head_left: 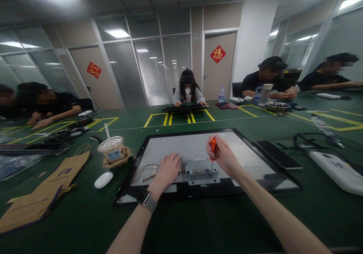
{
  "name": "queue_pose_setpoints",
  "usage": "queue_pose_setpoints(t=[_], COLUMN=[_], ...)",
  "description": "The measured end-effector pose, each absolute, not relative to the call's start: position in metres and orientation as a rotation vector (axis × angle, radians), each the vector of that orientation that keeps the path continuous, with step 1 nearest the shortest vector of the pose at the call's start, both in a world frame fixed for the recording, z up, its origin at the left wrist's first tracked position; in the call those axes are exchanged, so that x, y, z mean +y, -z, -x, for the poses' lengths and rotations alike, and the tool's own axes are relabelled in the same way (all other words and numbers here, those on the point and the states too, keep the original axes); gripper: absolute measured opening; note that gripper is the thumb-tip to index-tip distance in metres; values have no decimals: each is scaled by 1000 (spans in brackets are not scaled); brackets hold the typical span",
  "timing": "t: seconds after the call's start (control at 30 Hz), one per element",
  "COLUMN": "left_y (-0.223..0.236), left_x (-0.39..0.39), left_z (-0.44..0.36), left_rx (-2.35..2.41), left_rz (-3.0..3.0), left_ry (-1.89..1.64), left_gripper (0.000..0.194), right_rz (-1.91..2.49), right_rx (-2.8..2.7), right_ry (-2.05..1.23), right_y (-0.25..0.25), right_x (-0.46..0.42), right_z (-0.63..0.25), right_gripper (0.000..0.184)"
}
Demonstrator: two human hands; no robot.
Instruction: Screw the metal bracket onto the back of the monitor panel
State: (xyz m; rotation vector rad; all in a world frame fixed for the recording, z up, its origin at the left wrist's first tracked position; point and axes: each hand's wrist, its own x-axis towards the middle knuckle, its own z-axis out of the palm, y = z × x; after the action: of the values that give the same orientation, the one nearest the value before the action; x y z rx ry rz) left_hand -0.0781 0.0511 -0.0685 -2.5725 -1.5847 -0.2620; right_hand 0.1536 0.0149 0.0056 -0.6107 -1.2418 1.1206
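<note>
A large flat display panel (153, 146) with a black frame and pale grey surface lies in front of me. Near its front edge sits a metal bracket (202, 175) carrying connectors. My right hand (222, 154) is closed round an orange-handled screwdriver (213, 148), held upright, its shaft pointing down at the right end of the bracket. Whether the tip touches a screw is too small to tell. My left hand (168, 169) lies palm down on the panel at the bracket's left end, fingers stretched forward; what is under the fingers is hidden. Thin wires (146, 172) run out beside it.
Left stand a lidded drink cup (112, 149), a white mouse (103, 180) and a brown paper bag (53, 182). A black phone-like slab (278, 154), a white device (337, 171) and black cables (309, 140) lie right. People sit around the green table (187, 223).
</note>
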Motion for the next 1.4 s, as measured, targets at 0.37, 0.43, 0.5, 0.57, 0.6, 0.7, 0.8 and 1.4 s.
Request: queue_pose_setpoints(t=[0.37, 0.43, 0.5, 0.57, 0.6, 0.7, 0.8, 1.4], left_y=[65, 66, 66, 66, 66, 65, 64, 68], left_x=[50, 51, 51, 50, 50, 49, 48, 51], left_z=[77, 77, 77, 77, 77, 77, 76, 77], left_rx=[-1595, -1596, -1602, -1601, -1598, -1583, -1578, -1606], left_rz=[2582, 2584, 2584, 2583, 2581, 2583, 2582, 2569], left_ry=[223, 221, 229, 237, 237, 228, 232, 255], left_gripper=[40, 40, 40, 41, 41, 41, 41, 40], right_rz=[602, 597, 582, 577, 574, 553, 549, 557], right_rx=[-1172, -1157, -1136, -1121, -1119, -1127, -1116, -1168], right_ry=[-1047, -1028, -1051, -1081, -1096, -1161, -1193, -1163], right_y=[-5, -6, -7, -8, -9, -11, -11, -6], right_x=[19, 19, 19, 19, 18, 17, 19, 10], right_z=[-158, -161, -163, -164, -164, -165, -164, -152], right_gripper=[28, 26, 25, 24, 22, 20, 22, 29])
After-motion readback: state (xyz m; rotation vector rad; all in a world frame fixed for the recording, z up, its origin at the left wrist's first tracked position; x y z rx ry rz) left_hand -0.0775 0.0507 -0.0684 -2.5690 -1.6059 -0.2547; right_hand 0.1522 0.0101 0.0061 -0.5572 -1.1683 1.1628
